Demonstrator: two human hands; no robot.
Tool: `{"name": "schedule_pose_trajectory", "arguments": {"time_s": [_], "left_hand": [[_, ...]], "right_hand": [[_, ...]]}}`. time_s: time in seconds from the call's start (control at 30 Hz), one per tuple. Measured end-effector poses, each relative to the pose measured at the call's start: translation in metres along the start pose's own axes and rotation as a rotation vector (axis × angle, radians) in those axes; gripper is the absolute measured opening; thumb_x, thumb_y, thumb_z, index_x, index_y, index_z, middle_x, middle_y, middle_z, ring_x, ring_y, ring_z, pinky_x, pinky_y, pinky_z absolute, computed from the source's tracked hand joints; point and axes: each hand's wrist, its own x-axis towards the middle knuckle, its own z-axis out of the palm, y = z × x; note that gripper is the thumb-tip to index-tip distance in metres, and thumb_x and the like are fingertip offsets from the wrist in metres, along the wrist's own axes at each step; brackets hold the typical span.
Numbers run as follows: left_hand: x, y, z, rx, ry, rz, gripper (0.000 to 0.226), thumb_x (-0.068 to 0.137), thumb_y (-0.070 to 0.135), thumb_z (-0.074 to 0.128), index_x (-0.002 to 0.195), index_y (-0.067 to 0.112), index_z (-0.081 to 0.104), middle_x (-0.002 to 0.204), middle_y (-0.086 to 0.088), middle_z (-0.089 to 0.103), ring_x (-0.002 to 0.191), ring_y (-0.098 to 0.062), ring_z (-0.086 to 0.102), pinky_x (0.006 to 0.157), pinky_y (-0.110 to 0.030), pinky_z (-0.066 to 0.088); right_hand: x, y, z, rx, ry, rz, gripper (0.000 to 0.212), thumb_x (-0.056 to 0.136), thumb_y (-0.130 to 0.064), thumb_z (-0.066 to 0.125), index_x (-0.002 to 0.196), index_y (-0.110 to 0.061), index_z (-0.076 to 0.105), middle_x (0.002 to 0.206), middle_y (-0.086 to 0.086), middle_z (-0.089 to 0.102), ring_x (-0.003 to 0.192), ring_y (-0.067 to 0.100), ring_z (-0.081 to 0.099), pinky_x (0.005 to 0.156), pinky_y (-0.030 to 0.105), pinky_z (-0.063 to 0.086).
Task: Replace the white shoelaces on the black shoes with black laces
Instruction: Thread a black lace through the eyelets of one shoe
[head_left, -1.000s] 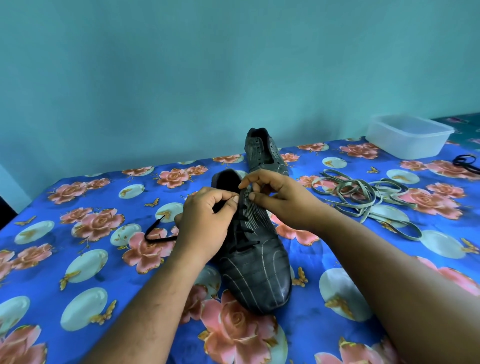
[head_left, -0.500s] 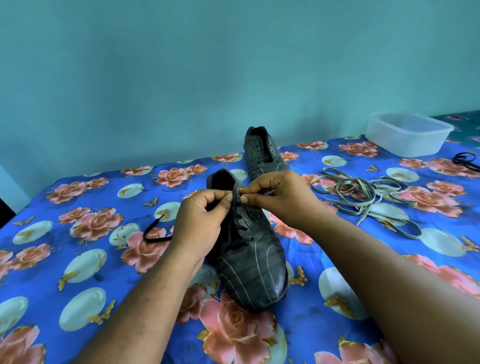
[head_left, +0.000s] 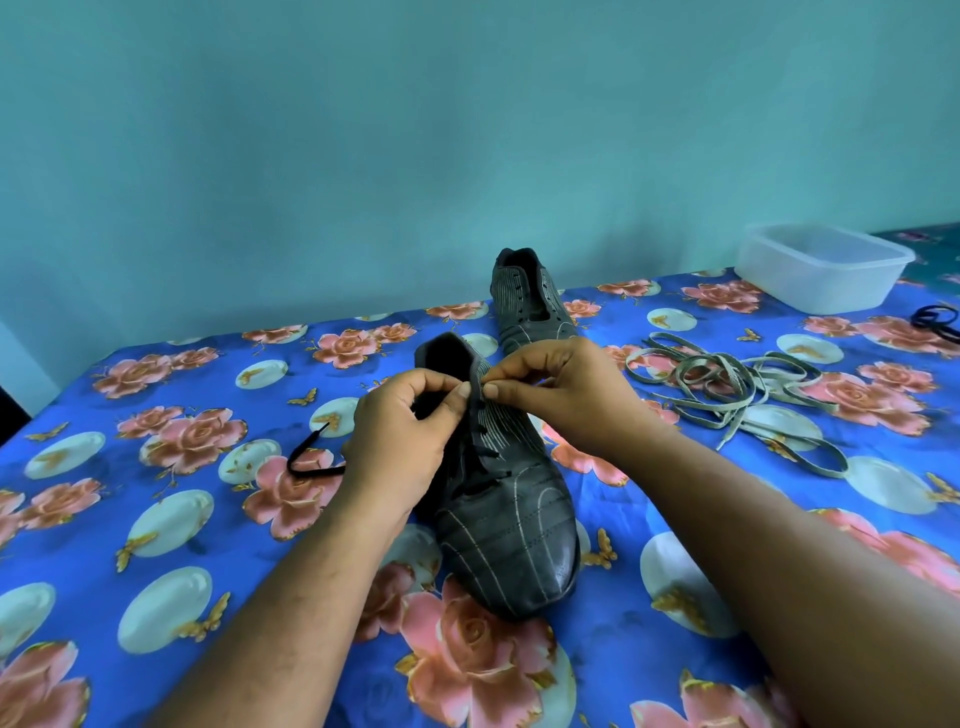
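Note:
A black shoe (head_left: 504, 525) with thin pale stripes lies toe toward me on the flowered cloth. A black lace (head_left: 483, 460) crosses its lower eyelets, and one loose end (head_left: 306, 457) trails out to the left. My left hand (head_left: 400, 441) pinches the shoe's upper eyelet edge from the left. My right hand (head_left: 566, 395) pinches the same spot from the right, fingertips almost meeting the left thumb. The lace tip between the fingers is hidden. The second black shoe (head_left: 530, 306) stands behind, unlaced. The removed white laces (head_left: 727, 389) lie in a tangle to the right.
A clear plastic tub (head_left: 821, 265) stands at the back right. Black scissors handles (head_left: 935, 319) show at the right edge. The blue flowered cloth (head_left: 156, 519) covers the whole surface, which ends at the teal wall behind.
Both hands have shifted slightly up the shoe toward its opening, and their fingertips have drawn closer together at the upper eyelets. The shoe has turned a little.

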Motion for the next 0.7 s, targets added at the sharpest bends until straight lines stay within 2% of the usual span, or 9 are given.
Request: {"name": "schedule_pose_trajectory", "arguments": {"time_s": [0.13, 0.23, 0.27, 0.33, 0.43, 0.6, 0.7], "left_hand": [[0.0011, -0.0013, 0.0028, -0.018, 0.006, 0.029, 0.019, 0.076, 0.058, 0.065, 0.09, 0.047, 0.072, 0.091, 0.015, 0.075, 0.093, -0.015, 0.07, 0.089, -0.05, 0.056], [0.002, -0.0043, 0.0031, -0.054, -0.001, 0.038, 0.031, 0.075, 0.064, 0.064, 0.094, 0.041, 0.073, 0.097, 0.012, 0.075, 0.098, -0.015, 0.07, 0.092, -0.05, 0.056], [0.0018, -0.0049, 0.0031, -0.077, -0.007, 0.042, 0.031, 0.079, 0.06, 0.067, 0.095, 0.035, 0.075, 0.098, 0.01, 0.076, 0.099, -0.015, 0.07, 0.093, -0.05, 0.055], [0.001, -0.0056, 0.0034, -0.122, -0.013, 0.063, 0.017, 0.091, 0.041, 0.072, 0.096, 0.025, 0.076, 0.099, 0.006, 0.075, 0.097, -0.014, 0.069, 0.095, -0.049, 0.054], [0.0011, -0.0059, 0.004, -0.136, -0.017, 0.082, 0.007, 0.096, 0.026, 0.07, 0.094, 0.023, 0.076, 0.098, 0.003, 0.075, 0.095, -0.013, 0.068, 0.095, -0.048, 0.054], [0.0007, -0.0059, 0.0046, -0.165, -0.034, 0.053, 0.008, 0.096, 0.026, 0.07, 0.09, 0.028, 0.075, 0.098, 0.001, 0.075, 0.096, -0.017, 0.069, 0.096, -0.05, 0.054], [-0.0007, -0.0033, 0.0041, -0.172, -0.037, 0.062, 0.009, 0.095, 0.025, 0.07, 0.089, 0.029, 0.075, 0.097, 0.004, 0.075, 0.094, -0.011, 0.068, 0.097, -0.047, 0.054]], "right_hand": [[0.0004, 0.0007, -0.0005, 0.027, -0.006, 0.027, 0.005, 0.085, -0.018, 0.081, 0.089, -0.017, 0.08, 0.084, -0.005, 0.077, 0.076, 0.001, 0.068, 0.073, 0.015, 0.051], [-0.0004, -0.0017, -0.0005, 0.039, -0.006, 0.033, 0.007, 0.085, -0.017, 0.081, 0.091, -0.013, 0.08, 0.084, -0.003, 0.077, 0.074, -0.002, 0.066, 0.07, 0.01, 0.048], [-0.0008, -0.0028, -0.0007, 0.041, -0.005, 0.033, 0.007, 0.085, -0.016, 0.081, 0.091, -0.012, 0.08, 0.084, -0.003, 0.077, 0.073, -0.004, 0.065, 0.069, 0.008, 0.046], [-0.0015, -0.0044, -0.001, 0.05, -0.002, 0.036, 0.007, 0.085, -0.014, 0.081, 0.092, -0.01, 0.08, 0.083, -0.003, 0.077, 0.07, -0.006, 0.064, 0.067, 0.006, 0.044], [-0.0014, -0.0049, -0.0002, 0.063, -0.009, 0.036, 0.008, 0.086, -0.012, 0.08, 0.093, -0.009, 0.079, 0.084, -0.001, 0.077, 0.07, -0.006, 0.064, 0.066, 0.006, 0.045], [-0.0004, -0.0041, 0.0029, 0.09, -0.044, 0.052, 0.006, 0.089, -0.009, 0.076, 0.095, -0.007, 0.077, 0.08, -0.007, 0.074, 0.069, -0.005, 0.064, 0.067, 0.007, 0.045], [-0.0007, -0.0023, 0.0028, 0.166, -0.078, 0.094, 0.005, 0.091, -0.007, 0.073, 0.095, -0.004, 0.074, 0.079, -0.007, 0.073, 0.07, -0.001, 0.063, 0.069, 0.012, 0.047]]}}
